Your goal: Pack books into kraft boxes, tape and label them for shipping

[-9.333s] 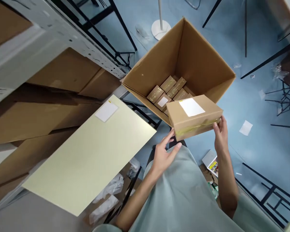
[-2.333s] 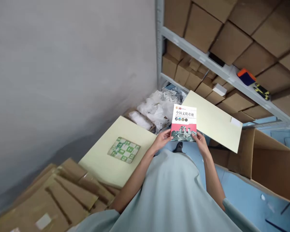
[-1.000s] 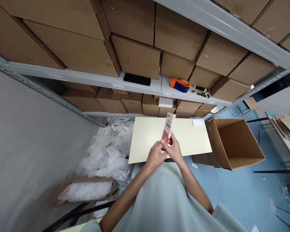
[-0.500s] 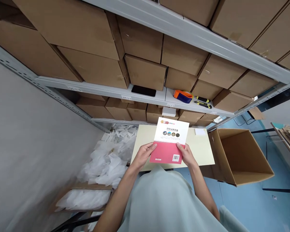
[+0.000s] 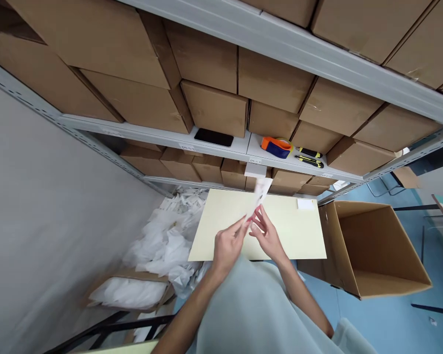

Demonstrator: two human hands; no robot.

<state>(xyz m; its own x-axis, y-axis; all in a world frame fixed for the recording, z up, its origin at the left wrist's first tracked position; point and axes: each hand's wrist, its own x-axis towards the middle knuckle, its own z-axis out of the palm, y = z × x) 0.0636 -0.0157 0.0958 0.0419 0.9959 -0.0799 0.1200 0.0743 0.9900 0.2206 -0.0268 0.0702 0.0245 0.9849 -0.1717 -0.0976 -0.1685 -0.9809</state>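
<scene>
Red-and-white book (image 5: 259, 199) is blurred and edge-on from my head cam, tilted up between both hands, over the near part of the pale yellow board (image 5: 295, 231). Left hand (image 5: 228, 243) has fingers curled onto the book's lower left edge, thumb side up; looks like a pinch on the cover. Right hand (image 5: 268, 235) pinches the lower right edge, fingers slightly fanned. I can't read the cover in this blur. Board lies flat under the hands, with a small white label (image 5: 304, 204) near its far right corner. Right of the board stands an open cardboard carton (image 5: 372, 250), just beside the board's edge; I see nothing in the part of it that shows. Left of the board is a heap of clear plastic bags (image 5: 162, 241), with more of them in a shallow cardboard tray (image 5: 129, 292) nearer me. Beyond the board is a grey metal shelf (image 5: 243, 147) packed with brown boxes (image 5: 214, 105) above and below. On the shelf lip: a black flat device (image 5: 214, 137), an orange-and-blue tape dispenser (image 5: 276, 146), and two yellow-black utility knives (image 5: 309, 156) just right of it. A small white box (image 5: 255, 170) sits under that shelf level. Grey wall on my left, blue floor on the right.
</scene>
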